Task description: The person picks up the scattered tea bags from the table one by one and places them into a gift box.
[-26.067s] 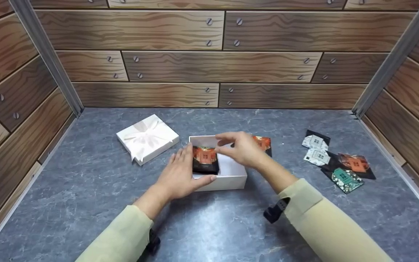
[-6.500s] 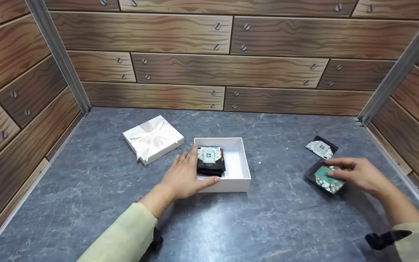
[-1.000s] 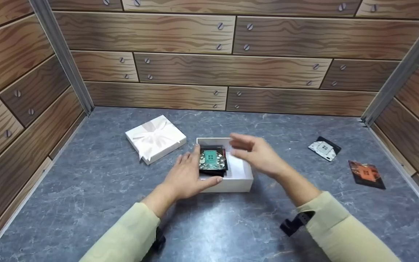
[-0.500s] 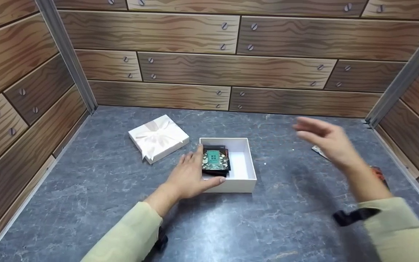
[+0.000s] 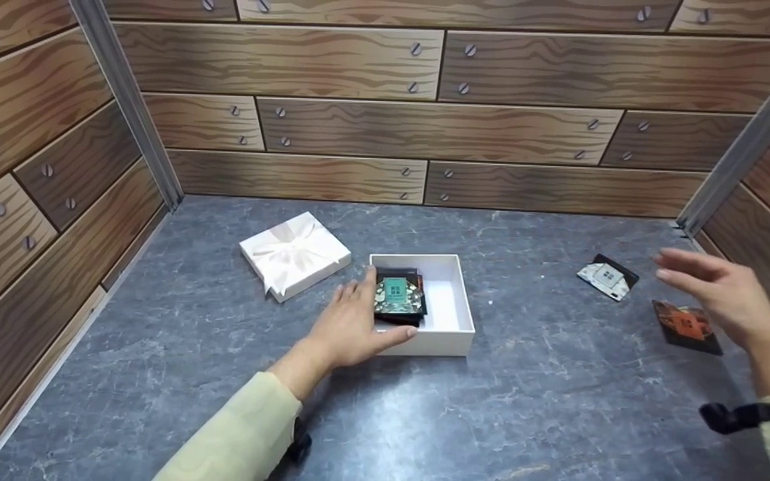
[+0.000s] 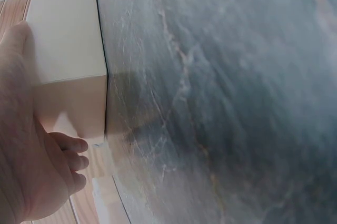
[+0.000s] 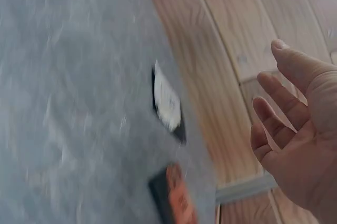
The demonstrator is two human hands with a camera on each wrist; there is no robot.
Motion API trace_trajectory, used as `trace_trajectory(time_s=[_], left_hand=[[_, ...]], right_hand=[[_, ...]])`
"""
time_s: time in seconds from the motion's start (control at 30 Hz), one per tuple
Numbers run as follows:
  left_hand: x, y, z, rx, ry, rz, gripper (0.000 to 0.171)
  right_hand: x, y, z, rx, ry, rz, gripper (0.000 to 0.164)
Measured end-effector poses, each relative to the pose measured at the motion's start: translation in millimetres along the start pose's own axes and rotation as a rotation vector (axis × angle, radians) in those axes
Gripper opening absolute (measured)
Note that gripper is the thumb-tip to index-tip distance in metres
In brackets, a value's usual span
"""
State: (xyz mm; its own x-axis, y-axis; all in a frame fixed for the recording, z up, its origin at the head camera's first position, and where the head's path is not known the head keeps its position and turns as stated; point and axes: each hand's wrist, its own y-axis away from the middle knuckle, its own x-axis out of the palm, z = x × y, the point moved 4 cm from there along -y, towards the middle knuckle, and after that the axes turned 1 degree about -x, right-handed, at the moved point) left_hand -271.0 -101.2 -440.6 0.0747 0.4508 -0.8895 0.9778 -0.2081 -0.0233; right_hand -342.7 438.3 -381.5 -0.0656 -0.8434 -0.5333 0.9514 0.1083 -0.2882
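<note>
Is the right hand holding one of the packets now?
No, the right hand is open and empty above the orange packet.

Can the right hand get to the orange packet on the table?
Probably yes. The right hand is open and hovers just beside the orange packet, which lies flat on the table with nothing on top of it or in between.

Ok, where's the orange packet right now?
In the head view, the orange packet lies flat on the table's right side, just below the right hand, near the white packet.
</note>
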Motion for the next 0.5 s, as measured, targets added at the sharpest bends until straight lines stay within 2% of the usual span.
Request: trace_trajectory(time_s=[0.17, 0.4, 0.5], left_hand=[[0.1, -0.6, -1.2, 0.013, 0.013, -0.014, 0.129], [0.0, 0.1, -1.2, 0.013, 0.013, -0.017, 0.129], [0.2, 0.7, -1.3, 0.014, 0.004, -0.015, 0.131]], right_hand=[[-17.4, 13.5, -33.1, 0.092, 0.109, -0.022, 0.052], [-30.7, 30.3, -79.4, 0.189, 0.091, -0.023, 0.048], [-31.4, 37.0, -95.4, 0.226, 0.020, -0.020, 0.039]])
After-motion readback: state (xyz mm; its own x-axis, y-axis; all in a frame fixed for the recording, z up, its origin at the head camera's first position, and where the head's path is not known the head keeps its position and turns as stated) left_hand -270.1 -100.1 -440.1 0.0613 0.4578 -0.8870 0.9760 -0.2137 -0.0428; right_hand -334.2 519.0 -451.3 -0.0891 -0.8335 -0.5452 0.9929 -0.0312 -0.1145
